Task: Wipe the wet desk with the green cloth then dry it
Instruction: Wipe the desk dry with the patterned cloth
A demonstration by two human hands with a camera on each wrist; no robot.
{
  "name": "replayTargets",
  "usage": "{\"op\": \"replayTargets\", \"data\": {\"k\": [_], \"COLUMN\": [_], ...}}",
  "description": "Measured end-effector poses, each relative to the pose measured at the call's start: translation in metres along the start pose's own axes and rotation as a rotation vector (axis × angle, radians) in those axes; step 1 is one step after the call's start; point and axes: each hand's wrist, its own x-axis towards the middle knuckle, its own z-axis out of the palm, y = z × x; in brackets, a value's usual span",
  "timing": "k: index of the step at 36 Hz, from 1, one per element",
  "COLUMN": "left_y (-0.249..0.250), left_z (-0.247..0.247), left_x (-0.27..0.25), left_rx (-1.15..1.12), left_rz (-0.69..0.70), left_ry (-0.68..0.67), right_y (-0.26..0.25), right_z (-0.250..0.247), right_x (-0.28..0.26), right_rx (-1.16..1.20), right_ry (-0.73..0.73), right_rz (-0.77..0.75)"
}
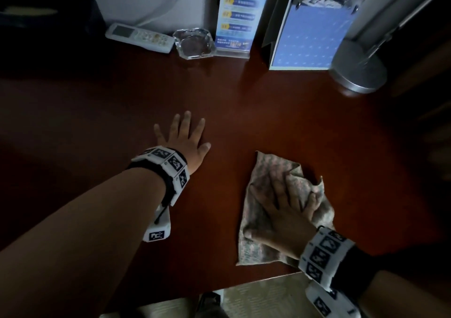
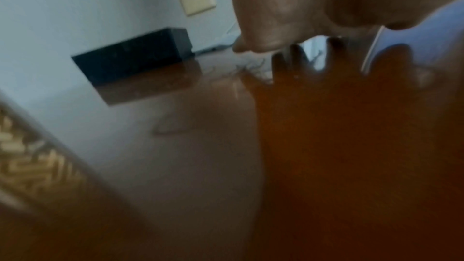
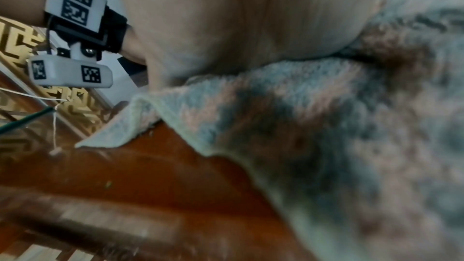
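Note:
A crumpled greenish cloth (image 1: 266, 171) lies on the dark red-brown desk (image 1: 268, 113) near its front edge. My right hand (image 1: 283, 210) lies flat on top of the cloth with spread fingers, pressing it down. In the right wrist view the fluffy cloth (image 3: 326, 126) fills the right side under my palm, with one corner lifted off the wood (image 3: 163, 176). My left hand (image 1: 185, 137) rests palm down on the bare desk to the left of the cloth, fingers straight and spread. The left wrist view shows the glossy desk (image 2: 175, 146) mirroring that hand (image 2: 288, 7).
Along the back stand a white remote (image 1: 139, 37), a glass ashtray (image 1: 194, 43), a blue acrylic sign (image 1: 238, 17), a blue calendar stand (image 1: 314, 32) and a grey lamp base (image 1: 358, 66). A black box (image 1: 46, 13) sits at the back left. Patterned floor (image 1: 263, 298) shows beyond the front edge.

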Motion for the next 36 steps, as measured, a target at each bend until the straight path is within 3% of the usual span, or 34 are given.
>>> {"op": "replayTargets", "data": {"k": [12, 24, 29, 32, 36], "left_y": [0.001, -0.002, -0.002, -0.001, 0.0], "left_z": [0.004, 0.003, 0.001, 0.002, 0.002], "left_x": [0.009, 0.011, 0.01, 0.01, 0.011], "left_rx": [-0.044, -0.044, -0.034, -0.033, -0.024], "left_rz": [-0.006, 0.009, 0.001, -0.004, -0.01], "left_ry": [-0.08, -0.117, -0.126, -0.124, -0.123], "right_y": [-0.018, 0.007, -0.002, -0.012, -0.019], "right_z": [-0.046, -0.102, -0.101, -0.099, -0.103], "right_x": [0.062, 0.124, 0.123, 0.127, 0.152], "right_rx": [0.077, 0.169, -0.32, -0.309, -0.16], "right_ry": [0.054, 0.161, 0.228, 0.245, 0.23], "right_rz": [0.067, 0.236, 0.121, -0.006, -0.035]}}
